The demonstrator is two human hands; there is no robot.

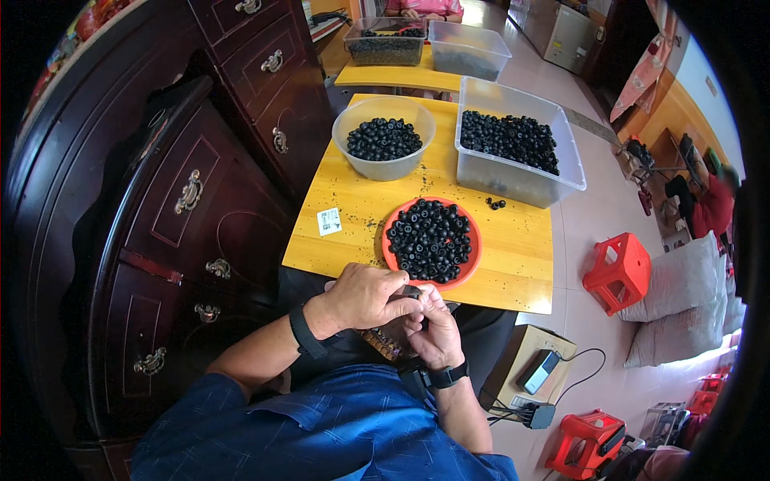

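Note:
My left hand [361, 298] and my right hand [435, 330] meet over my lap, just short of the table's near edge. A small black piece [412, 292] is pinched between the fingertips of both hands; its exact form is mostly hidden. Right beyond them, an orange-red round plate [479, 250] is heaped with black ring-shaped plastic parts [431, 240]. Farther back on the yellow table [337, 258] stand a round clear tub [377, 170] and a rectangular clear bin [513, 183], both partly filled with similar black parts. My wrists wear dark bands.
A few loose black parts [496, 204], dark crumbs and a white card [329, 222] lie on the table. Dark wooden drawers [184, 184] rise at left. At right are red stools [616, 272], white sacks [678, 297] and a cardboard box [521, 353] with cables. Other people sit farther off.

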